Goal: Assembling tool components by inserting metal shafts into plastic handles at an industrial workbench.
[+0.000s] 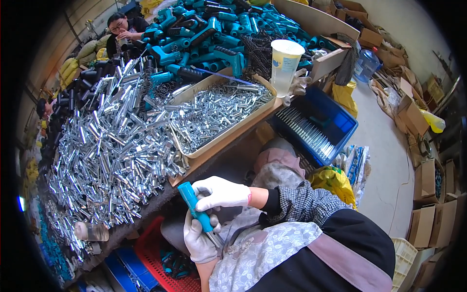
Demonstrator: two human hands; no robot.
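Observation:
Over my lap, both hands hold a teal plastic handle [188,195] with a metal shaft at its lower end. My left hand [198,243], in a white glove, is closed around the lower part near the shaft. White-gloved too, my right hand [223,191] grips the handle's upper part from the right. The handle tilts, with its wide end toward the bench. Just beyond my hands lies a large heap of shiny metal tubes and fittings [112,151]. A shallow cream tray [228,139] beside it holds small metal parts and springs.
Teal and black pistol-shaped housings [214,34] pile up behind the tray. A cup [284,65] stands at the tray's right corner. A blue crate [340,117] with metal pieces sits to the right. A red basket [151,243] is below the bench. Another person [127,31] sits across.

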